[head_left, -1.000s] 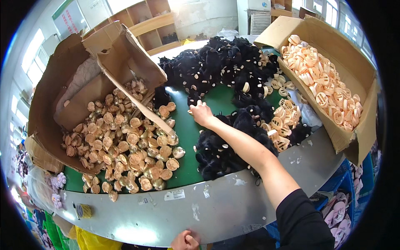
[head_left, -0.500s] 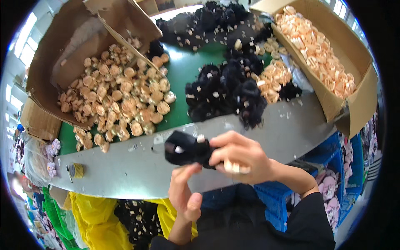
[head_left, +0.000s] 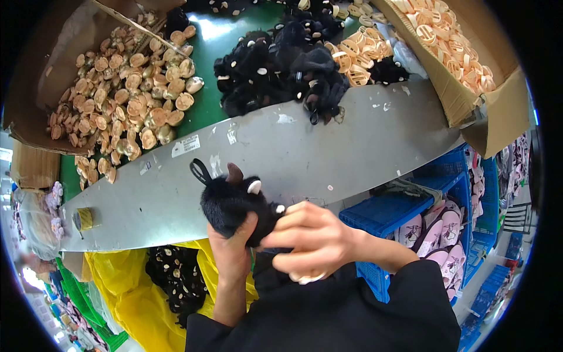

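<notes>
My left hand (head_left: pixel 230 252) is closed round a small black plush toy (head_left: pixel 226 205) above the metal table edge. The toy has a black hanging loop, a brown horn-like piece and small white pieces on it. My right hand (head_left: pixel 314 242) has its fingertips pressed against the toy's lower right side, partly hiding it. Under its curled fingers a pale plastic piece (head_left: pixel 307 278) shows in part. Beyond my hands, more black plush toys (head_left: pixel 258 70) lie in a heap, with peach plastic rings (head_left: pixel 355 58) beside them.
A cardboard box (head_left: pixel 32 126) at left spills round gold-and-peach plastic pieces (head_left: pixel 135 105) onto the green surface. Another box (head_left: pixel 504 111) at right holds peach rings. A tape roll (head_left: pixel 83 219) sits on the metal edge (head_left: pixel 352 141). Below are a yellow bag (head_left: pixel 126 293) and blue crates (head_left: pixel 381 214) with pink slippers.
The plush toy has turned so its loop points up, and my left hand has closed round it. My right hand has shifted slightly left and down. The view has tilted down.
</notes>
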`<state>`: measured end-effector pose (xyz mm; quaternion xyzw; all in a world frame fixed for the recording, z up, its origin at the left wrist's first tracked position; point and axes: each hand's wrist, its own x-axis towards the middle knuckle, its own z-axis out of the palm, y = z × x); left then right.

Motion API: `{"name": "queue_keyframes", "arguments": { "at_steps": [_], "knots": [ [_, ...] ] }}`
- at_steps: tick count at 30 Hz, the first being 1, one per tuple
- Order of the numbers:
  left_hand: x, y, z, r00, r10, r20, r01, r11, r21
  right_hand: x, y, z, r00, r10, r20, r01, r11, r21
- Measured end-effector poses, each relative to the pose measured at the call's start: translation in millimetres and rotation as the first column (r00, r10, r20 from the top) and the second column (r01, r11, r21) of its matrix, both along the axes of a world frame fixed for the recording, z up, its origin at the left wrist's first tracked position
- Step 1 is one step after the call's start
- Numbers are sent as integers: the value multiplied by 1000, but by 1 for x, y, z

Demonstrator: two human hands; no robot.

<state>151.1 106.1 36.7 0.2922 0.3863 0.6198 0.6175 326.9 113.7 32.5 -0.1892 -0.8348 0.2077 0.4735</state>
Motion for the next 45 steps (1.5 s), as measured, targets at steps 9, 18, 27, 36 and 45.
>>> {"name": "queue_keyframes", "arguments": {
  "at_steps": [9,18,27,36,45],
  "knots": [
    [-15,-11,-13,992,-90,-84,83,993,-78,-5,-26,-15,497,-437,-750,-539,522,-661],
    [-10,-16,-13,970,-78,-231,55,993,-102,-18,-7,-13,905,-414,-103,162,556,-815],
    [-19,-25,-9,987,51,155,-39,996,-80,-30,-1,-25,806,-240,-542,-432,389,-814],
    [-18,-25,-19,970,72,233,-24,979,-204,-23,2,-16,867,-270,-418,-350,268,-898],
    [-28,-28,-27,983,-57,173,97,968,-230,-29,1,-17,868,-320,-381,-293,291,-911]
  ]
}}
